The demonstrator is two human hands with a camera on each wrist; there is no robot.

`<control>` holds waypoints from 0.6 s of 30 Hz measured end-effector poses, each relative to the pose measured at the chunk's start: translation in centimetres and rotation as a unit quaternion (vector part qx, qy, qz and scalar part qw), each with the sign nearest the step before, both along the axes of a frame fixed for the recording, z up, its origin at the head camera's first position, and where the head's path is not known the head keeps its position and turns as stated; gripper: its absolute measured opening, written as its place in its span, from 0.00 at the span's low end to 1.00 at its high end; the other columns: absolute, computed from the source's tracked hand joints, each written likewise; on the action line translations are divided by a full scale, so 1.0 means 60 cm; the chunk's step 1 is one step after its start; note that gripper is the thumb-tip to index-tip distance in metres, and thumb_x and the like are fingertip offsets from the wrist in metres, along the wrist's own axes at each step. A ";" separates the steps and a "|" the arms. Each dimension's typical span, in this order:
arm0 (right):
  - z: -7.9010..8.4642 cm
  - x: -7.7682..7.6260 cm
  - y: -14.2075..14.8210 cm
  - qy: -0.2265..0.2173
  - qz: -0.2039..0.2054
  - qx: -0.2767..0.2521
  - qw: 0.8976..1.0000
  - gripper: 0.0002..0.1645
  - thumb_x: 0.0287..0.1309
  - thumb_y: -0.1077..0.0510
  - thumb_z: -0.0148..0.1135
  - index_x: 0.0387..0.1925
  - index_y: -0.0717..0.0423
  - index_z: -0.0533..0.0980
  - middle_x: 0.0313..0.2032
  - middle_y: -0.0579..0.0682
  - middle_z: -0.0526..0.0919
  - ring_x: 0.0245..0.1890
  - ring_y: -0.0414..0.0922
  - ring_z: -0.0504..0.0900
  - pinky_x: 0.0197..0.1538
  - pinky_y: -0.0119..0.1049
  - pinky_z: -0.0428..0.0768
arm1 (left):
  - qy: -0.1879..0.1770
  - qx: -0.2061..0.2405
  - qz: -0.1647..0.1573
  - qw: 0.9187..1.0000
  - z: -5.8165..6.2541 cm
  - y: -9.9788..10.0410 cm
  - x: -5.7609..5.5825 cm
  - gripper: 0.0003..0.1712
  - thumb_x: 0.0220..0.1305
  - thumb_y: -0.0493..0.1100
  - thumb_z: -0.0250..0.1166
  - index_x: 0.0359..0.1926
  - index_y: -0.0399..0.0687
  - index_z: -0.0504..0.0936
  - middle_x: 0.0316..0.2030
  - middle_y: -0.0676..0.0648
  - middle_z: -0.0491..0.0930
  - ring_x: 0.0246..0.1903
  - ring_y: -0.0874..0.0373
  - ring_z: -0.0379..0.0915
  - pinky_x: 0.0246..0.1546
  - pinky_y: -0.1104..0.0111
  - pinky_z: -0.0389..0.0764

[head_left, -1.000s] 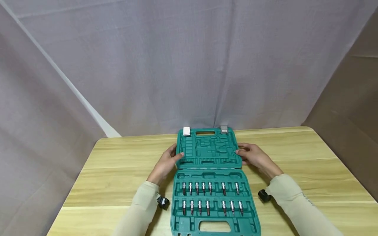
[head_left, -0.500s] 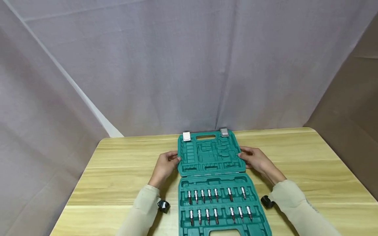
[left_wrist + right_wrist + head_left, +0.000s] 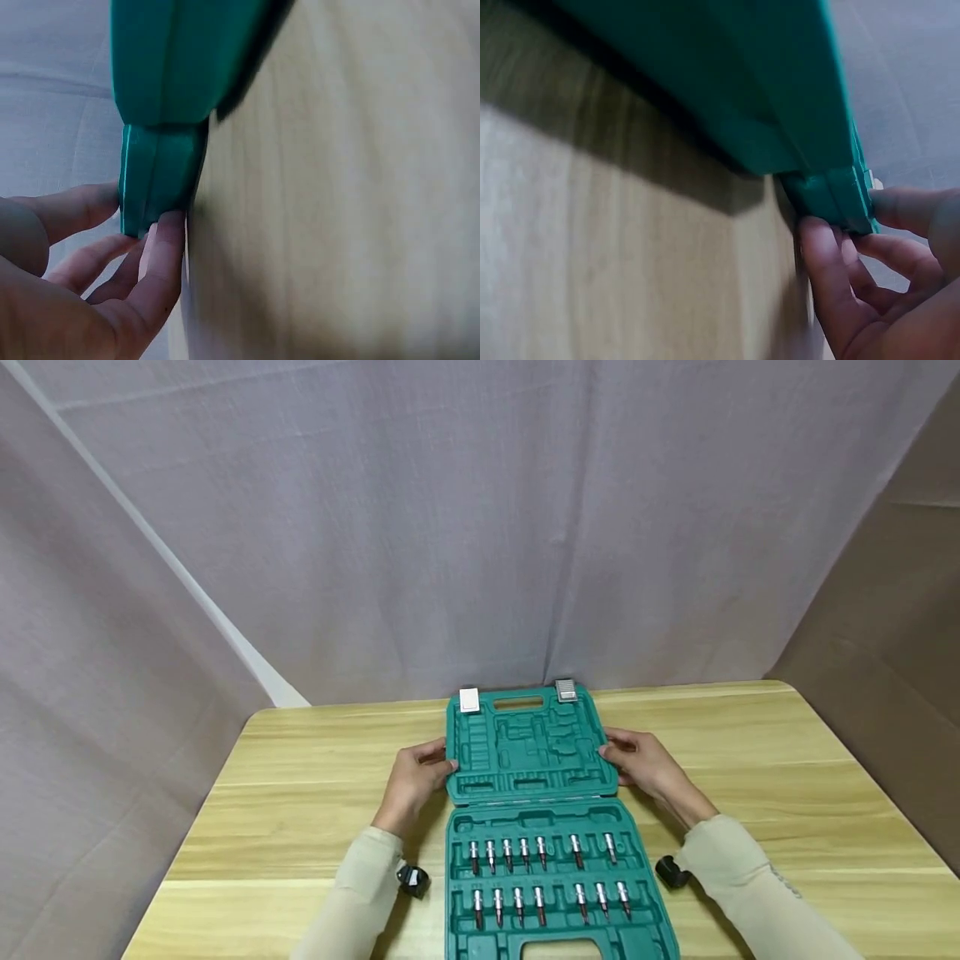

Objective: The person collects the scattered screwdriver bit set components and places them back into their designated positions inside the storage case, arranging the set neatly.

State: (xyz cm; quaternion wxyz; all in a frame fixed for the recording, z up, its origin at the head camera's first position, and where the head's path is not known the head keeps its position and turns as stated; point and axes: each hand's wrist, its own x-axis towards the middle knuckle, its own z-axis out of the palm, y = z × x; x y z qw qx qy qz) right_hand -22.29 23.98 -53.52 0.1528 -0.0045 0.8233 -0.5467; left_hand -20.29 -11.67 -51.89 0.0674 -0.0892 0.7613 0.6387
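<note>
A green plastic socket-bit case (image 3: 534,810) lies unfolded on the wooden table, its lid half (image 3: 517,735) at the back and its tray half toward me. Two rows of silver-topped socket bits (image 3: 524,852) sit in the tray. My left hand (image 3: 411,782) holds the lid's left side, thumb at the rim. On the opposite side my right hand (image 3: 651,770) grips the lid's edge. Both wrist views show thumb and fingers on opposite faces of the case's side (image 3: 161,176), (image 3: 829,195). The tray's front edge is cut off by the head view.
Two metal latches, left (image 3: 468,700) and right (image 3: 566,691), stand at the lid's far edge, close to the grey curtain (image 3: 420,527). The wooden table (image 3: 300,810) extends to both sides. A brown cloth wall (image 3: 892,677) stands on the right.
The case has come slightly toward me, and its front edge has left the head view. My left thumb has shifted from the lid's inner face to its rim. The head view has wobbled slightly.
</note>
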 end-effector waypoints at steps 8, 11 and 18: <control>0.002 -0.002 -0.012 0.023 -0.036 -0.008 0.999 0.36 0.80 0.57 0.56 0.80 0.63 0.58 0.62 0.67 0.75 0.50 0.47 0.81 0.42 0.36 0.87 | 0.028 0.014 0.030 0.999 0.005 -0.001 -0.016 0.27 0.70 0.29 0.66 0.68 0.35 0.78 0.59 0.30 0.81 0.47 0.50 0.85 0.42 0.68 0.86; 0.003 -0.002 -0.018 0.033 -0.048 -0.007 0.998 0.36 0.80 0.57 0.57 0.80 0.60 0.59 0.61 0.65 0.76 0.53 0.49 0.81 0.43 0.36 0.87 | 0.040 0.030 0.052 0.997 0.006 -0.001 -0.022 0.26 0.68 0.26 0.66 0.66 0.34 0.80 0.56 0.30 0.83 0.46 0.53 0.85 0.39 0.71 0.85; 0.017 -0.003 -0.027 0.058 -0.070 -0.021 0.996 0.34 0.78 0.57 0.60 0.79 0.58 0.64 0.62 0.66 0.75 0.46 0.42 0.85 0.42 0.34 0.88 | 0.057 0.045 0.075 0.995 0.013 -0.006 -0.027 0.26 0.65 0.24 0.67 0.64 0.36 0.83 0.56 0.32 0.84 0.51 0.48 0.85 0.47 0.68 0.86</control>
